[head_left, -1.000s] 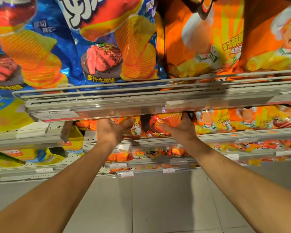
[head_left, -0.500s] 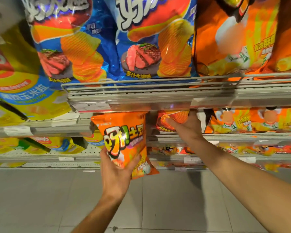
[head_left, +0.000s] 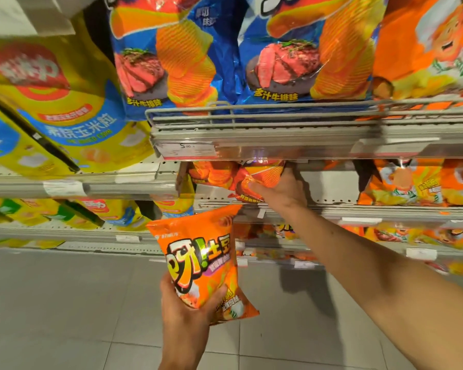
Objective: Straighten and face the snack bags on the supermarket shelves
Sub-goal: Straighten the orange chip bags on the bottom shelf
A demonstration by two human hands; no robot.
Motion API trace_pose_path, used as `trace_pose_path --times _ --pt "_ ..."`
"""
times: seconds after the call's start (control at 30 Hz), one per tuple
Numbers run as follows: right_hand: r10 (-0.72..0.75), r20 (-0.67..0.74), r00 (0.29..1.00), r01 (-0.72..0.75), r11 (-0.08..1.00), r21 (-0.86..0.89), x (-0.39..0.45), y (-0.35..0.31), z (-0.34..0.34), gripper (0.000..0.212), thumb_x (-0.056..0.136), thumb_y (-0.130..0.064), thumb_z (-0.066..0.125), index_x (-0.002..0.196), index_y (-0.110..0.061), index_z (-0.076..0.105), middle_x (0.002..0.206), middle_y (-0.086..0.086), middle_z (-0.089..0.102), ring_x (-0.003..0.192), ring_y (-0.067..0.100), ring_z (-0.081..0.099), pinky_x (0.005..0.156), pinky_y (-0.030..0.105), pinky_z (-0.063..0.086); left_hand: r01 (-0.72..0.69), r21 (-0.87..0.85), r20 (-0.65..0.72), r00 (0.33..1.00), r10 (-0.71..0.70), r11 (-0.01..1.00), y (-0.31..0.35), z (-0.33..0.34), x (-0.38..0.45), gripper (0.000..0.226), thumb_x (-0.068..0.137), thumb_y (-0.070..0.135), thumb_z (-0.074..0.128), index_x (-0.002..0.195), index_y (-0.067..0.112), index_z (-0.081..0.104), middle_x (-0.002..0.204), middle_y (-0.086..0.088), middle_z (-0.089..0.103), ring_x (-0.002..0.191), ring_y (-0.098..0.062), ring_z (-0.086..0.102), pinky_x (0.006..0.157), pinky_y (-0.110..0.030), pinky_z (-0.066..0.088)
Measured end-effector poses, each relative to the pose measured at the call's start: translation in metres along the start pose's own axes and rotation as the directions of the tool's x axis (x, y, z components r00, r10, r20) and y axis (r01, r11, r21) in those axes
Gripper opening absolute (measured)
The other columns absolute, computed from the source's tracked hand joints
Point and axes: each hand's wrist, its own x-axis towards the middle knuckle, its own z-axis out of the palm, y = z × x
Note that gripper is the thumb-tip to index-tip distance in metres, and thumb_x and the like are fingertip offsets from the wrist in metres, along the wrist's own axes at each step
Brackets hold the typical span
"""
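My left hand (head_left: 183,315) grips an orange snack bag (head_left: 199,259) by its lower part, holding it upright in front of the shelves and off them. On the second shelf, under the upper shelf's rail, my right hand (head_left: 280,192) reaches in and holds an orange-red chip bag (head_left: 261,174), thumb on its front. Further orange chip bags (head_left: 219,174) lie to its left on the same shelf, partly hidden by the rail.
The upper shelf rail (head_left: 278,140) juts out above my right hand and carries big blue steak-flavour chip bags (head_left: 292,54) and orange bags (head_left: 433,49). Yellow corn snack bags (head_left: 64,110) fill the left bay. Orange bags (head_left: 412,182) line the second shelf to the right. Grey tiled floor (head_left: 64,303) lies below.
My left hand pulled the orange bag out from the second shelf and lowered it in front of the shelves. My right hand stayed on the orange-red bag on the shelf.
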Motion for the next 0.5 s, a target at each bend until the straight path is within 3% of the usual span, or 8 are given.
trace_pose_path --times 0.1,0.2,0.37,0.43,0.5 --pt "0.004 0.065 0.998 -0.004 1.0 0.004 0.001 0.0 -0.006 0.093 0.071 -0.063 0.083 0.143 -0.021 0.041 0.138 0.009 0.059 0.128 0.034 0.055 0.107 0.049 0.047 -0.013 -0.003 0.006 1.0 0.013 1.0 0.007 0.008 -0.003 0.087 0.042 0.034 0.094 0.116 0.041 0.048 0.108 0.007 0.07 0.093 -0.014 0.072 0.07 -0.04 0.063" --pt "0.0 0.08 0.997 -0.002 1.0 0.026 -0.003 0.005 -0.018 0.099 0.069 -0.062 0.084 0.144 -0.017 0.037 0.139 0.009 0.057 0.131 0.033 0.052 0.109 0.049 0.045 -0.037 0.003 0.03 0.999 0.037 0.999 0.02 0.029 -0.005 0.086 0.045 0.033 0.094 0.117 0.041 0.048 0.106 0.008 0.071 0.092 -0.012 0.072 0.075 -0.044 0.062" --pt "-0.134 -0.2 0.971 0.177 0.961 0.213 -0.028 0.051 -0.063 0.061 0.082 -0.039 0.082 0.132 -0.014 0.058 0.128 0.003 0.065 0.116 0.017 0.061 0.098 0.034 0.052 -0.154 0.027 0.122 0.981 0.15 0.988 0.049 0.089 -0.008 0.088 0.05 0.044 0.093 0.123 0.044 0.044 0.117 0.009 0.068 0.103 -0.014 0.069 0.089 -0.048 0.058" --pt "-0.155 -0.256 0.954 0.223 0.938 0.267 -0.038 0.079 -0.085 0.042 0.086 -0.03 0.079 0.119 -0.008 0.066 0.112 0.002 0.07 0.096 0.0 0.064 0.082 0.016 0.052 -0.194 0.038 0.165 0.969 0.185 0.98 0.062 0.12 -0.009 0.085 0.056 0.04 0.092 0.126 0.04 0.044 0.12 0.008 0.067 0.11 -0.017 0.067 0.092 -0.049 0.056" --pt "-0.088 -0.316 0.945 0.202 0.914 0.352 -0.046 0.105 -0.11 0.019 0.089 -0.018 0.076 0.099 -0.005 0.066 0.09 0.003 0.069 0.072 -0.008 0.062 0.065 0.008 0.045 -0.24 0.034 0.206 0.951 0.228 0.97 0.074 0.152 -0.011 0.083 0.061 0.034 0.092 0.129 0.033 0.044 0.122 0.006 0.066 0.114 -0.02 0.065 0.093 -0.051 0.055"
